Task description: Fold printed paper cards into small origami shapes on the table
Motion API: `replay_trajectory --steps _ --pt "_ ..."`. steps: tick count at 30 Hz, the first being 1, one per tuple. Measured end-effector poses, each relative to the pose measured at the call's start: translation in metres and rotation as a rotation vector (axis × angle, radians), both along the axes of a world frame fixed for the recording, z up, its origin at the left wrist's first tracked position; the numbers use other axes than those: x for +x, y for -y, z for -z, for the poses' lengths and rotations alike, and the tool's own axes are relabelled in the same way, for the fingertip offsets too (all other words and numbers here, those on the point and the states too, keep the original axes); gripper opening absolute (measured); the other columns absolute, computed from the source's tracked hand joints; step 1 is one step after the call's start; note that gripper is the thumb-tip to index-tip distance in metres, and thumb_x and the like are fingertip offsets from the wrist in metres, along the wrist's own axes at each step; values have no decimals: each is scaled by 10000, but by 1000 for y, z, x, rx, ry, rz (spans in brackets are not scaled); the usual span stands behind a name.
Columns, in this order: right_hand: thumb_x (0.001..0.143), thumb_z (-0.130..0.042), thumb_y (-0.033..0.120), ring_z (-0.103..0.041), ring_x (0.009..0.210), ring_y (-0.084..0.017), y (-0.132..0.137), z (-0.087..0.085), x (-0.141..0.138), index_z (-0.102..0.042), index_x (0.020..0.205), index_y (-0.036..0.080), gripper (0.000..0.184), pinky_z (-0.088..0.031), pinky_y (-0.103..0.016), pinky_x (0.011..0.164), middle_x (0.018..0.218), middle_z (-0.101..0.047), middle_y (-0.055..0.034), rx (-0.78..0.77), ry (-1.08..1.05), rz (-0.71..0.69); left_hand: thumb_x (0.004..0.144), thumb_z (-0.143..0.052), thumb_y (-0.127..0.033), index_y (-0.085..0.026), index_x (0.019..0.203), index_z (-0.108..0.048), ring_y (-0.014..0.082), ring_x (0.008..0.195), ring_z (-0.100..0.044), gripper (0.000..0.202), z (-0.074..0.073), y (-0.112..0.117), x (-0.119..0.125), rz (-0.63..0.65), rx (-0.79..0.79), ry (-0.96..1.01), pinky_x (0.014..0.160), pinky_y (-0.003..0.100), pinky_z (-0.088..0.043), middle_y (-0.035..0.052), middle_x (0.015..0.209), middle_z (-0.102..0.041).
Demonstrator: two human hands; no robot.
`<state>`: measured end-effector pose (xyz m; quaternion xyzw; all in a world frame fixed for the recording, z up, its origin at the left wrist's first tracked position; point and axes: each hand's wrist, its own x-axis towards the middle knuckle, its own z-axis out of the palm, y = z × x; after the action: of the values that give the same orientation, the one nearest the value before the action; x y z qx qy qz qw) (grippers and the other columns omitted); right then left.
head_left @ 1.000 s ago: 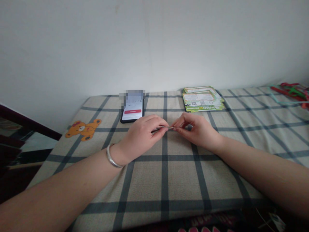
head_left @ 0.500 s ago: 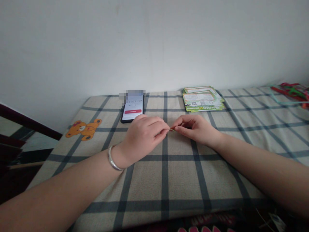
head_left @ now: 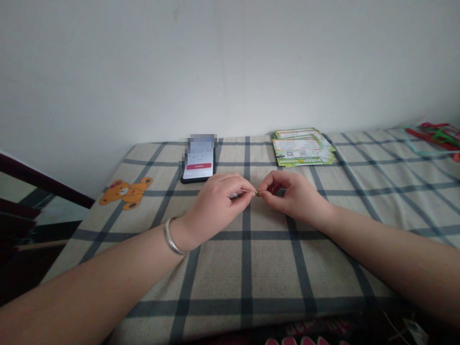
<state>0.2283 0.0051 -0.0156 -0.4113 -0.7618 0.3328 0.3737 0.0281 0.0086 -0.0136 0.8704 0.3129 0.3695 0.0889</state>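
Note:
Between my two hands, over the middle of the checked tablecloth, is a small thin yellow-green piece (head_left: 257, 193), mostly covered by fingertips, so its kind does not show. My left hand (head_left: 223, 197), with a silver bangle at the wrist, pinches it from the left. From the other side, thumb and forefinger of my right hand (head_left: 287, 192) are closed on it. The fingertips of both hands almost meet. Just behind my left hand lies a phone (head_left: 198, 160) with a lit screen and a red button.
A flat orange bear figure (head_left: 126, 193) lies at the left on the checked cloth (head_left: 215, 282). Toward the wall (head_left: 230, 67) are stacked green-and-white printed cards (head_left: 304, 147). Red and green items in a clear pouch (head_left: 436, 136) lie far right. A dark wooden rail (head_left: 46, 179) stands left.
My left hand's fingers have shifted slightly right and opened a small gap below the knuckles. The held piece has turned a little between the fingertips. The right hand stays nearly still.

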Motion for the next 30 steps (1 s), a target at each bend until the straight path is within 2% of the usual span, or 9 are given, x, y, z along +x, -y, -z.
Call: replay_trajectory --steps 5,13,21,30 --pt "736 -587 151 -548 629 -108 5 -2 -4 -590 733 187 36 -442 -244 585 685 -616 14 82 67 15 835 -609 -120 -182 774 -627 115 714 -589 88 -2 4 4 -15 -79 19 677 253 -437 -24 740 -636" --pt "726 -572 149 -544 632 -109 4 -2 -5 -564 735 197 50 -445 -248 595 698 -602 19 -35 53 -49 810 -590 -119 -179 737 -611 124 692 -566 97 -4 7 7 -33 -82 13 670 269 -429 -20 709 -615" --pt "701 -575 152 -529 602 -103 -3 2 1 -569 752 192 65 -428 -239 565 673 -582 25 -144 9 -37 803 -599 -104 -179 748 -609 103 676 -571 93 -4 4 4 -42 -149 67 652 228 -446 -32 724 -623" --pt "701 -569 174 -531 598 -112 -5 4 2 -560 748 197 53 -422 -250 561 663 -581 26 -139 -14 -37 824 -601 -136 -185 775 -626 113 701 -590 74 -2 1 2 -49 -181 78 676 234 -471 -24 752 -645"
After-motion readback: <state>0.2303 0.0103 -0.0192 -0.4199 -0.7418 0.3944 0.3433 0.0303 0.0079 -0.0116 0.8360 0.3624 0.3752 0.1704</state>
